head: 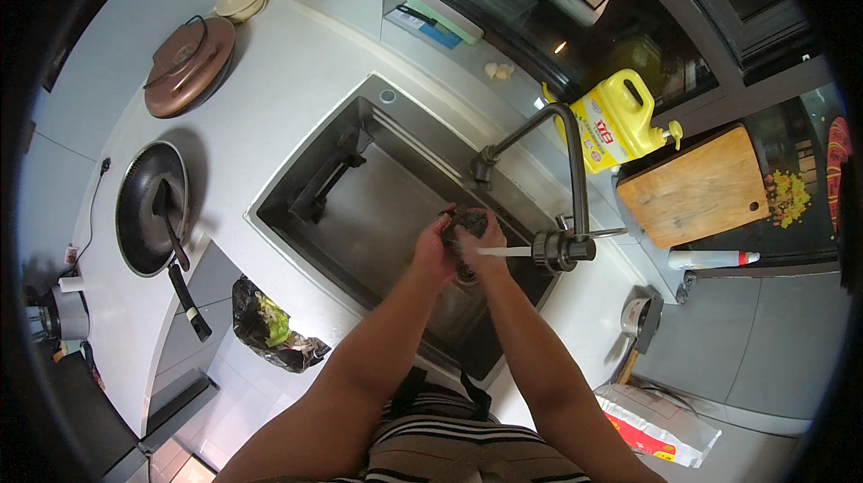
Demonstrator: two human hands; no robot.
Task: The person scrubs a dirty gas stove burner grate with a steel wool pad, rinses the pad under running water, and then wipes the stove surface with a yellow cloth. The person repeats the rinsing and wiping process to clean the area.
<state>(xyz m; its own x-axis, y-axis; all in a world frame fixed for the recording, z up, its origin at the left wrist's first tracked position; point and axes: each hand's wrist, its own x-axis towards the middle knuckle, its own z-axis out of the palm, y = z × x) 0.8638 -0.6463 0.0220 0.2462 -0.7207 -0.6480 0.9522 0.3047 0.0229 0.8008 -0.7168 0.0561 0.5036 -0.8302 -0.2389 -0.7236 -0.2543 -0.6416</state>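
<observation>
Both my hands are together over the dark sink (377, 213), under the running faucet (566, 250). Between my left hand (435, 250) and my right hand (487, 250) is a dark grey, coarse-textured scrubber (470, 221), which looks like steel wool. A stream of water (506, 252) from the spout strikes my right hand and the scrubber. Fingers of both hands press around it, and they partly cover it. Just below my hands the round sink drain (466, 275) shows in part.
A frying pan (145, 213) with a spatula (172, 223) lies on the left counter, near a brown electric appliance (190, 68). On the sill stand a yellow detergent jug (610, 122) and a wooden cutting board (698, 186). A black waste bag (249, 311) hangs by the counter's front.
</observation>
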